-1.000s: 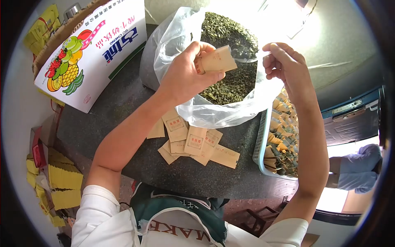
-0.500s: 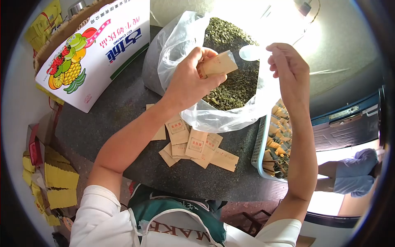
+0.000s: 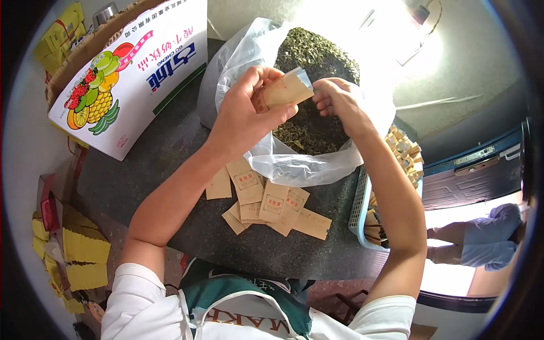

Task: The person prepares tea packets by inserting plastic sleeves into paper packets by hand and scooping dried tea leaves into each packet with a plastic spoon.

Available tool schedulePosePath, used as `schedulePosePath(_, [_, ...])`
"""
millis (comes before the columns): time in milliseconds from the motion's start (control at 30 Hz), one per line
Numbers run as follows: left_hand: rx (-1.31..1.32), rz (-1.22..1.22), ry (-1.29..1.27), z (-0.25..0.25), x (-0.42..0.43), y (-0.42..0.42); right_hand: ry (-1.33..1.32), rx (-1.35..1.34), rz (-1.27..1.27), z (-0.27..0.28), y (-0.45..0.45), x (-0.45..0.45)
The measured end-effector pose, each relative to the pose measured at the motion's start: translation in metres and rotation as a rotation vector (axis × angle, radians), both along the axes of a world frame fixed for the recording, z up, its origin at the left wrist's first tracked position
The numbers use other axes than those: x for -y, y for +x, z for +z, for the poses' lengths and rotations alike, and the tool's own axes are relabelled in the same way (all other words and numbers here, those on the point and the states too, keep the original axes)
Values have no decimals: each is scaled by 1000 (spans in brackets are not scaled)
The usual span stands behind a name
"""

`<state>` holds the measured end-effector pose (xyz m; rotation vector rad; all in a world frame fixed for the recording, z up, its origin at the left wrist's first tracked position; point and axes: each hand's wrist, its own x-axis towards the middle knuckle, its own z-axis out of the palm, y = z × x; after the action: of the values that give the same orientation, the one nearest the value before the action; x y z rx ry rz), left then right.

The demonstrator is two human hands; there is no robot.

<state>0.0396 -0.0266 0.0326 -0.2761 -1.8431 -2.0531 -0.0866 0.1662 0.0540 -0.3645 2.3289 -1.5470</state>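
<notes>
My left hand (image 3: 246, 110) grips a small brown paper packet (image 3: 286, 90), its open end tilted up to the right, over a clear plastic bag (image 3: 300, 170) of dried green leaves (image 3: 314, 51). My right hand (image 3: 343, 102) is beside the packet's open end with its fingers curled together. The white spoon seen earlier is hidden now, so what those fingers hold cannot be made out. Below the bag, several flat brown packets (image 3: 273, 203) with red print lie overlapping on the dark table (image 3: 187, 226).
A white printed carton (image 3: 130, 73) stands at the left. Beyond my right forearm is a light blue basket (image 3: 358, 212) of filled packets. Yellow packets (image 3: 85, 255) lie at the lower left. Another person (image 3: 481, 235) is at the far right.
My right hand has moved left and slightly down from the bag's right side to the packet's mouth. The white spoon has gone out of sight. My left hand still holds the packet, slightly further left.
</notes>
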Motion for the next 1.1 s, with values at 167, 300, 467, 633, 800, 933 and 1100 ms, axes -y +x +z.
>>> schedulePosePath(167, [23,-7,-60,2,-6,-2,-79,-34,-56,38,12,-24])
schedulePosePath(300, [49,12,-149,2,-12,-5,-100,-89,-74,65,22,-42])
schedulePosePath(467, [45,32,-200,1,-19,-14,-105,-110,-56,85,37,-49])
schedulePosePath(633, [41,13,-204,-1,-28,-22,-24,-120,-5,85,49,-38])
schedulePosePath(800, [47,-9,-151,-3,-36,-26,122,-321,114,82,61,-24])
schedulePosePath(933, [56,8,-129,6,-35,-22,221,-578,140,99,71,-28])
schedulePosePath(1100, [48,2,-126,6,-33,-21,242,-923,92,112,75,-34])
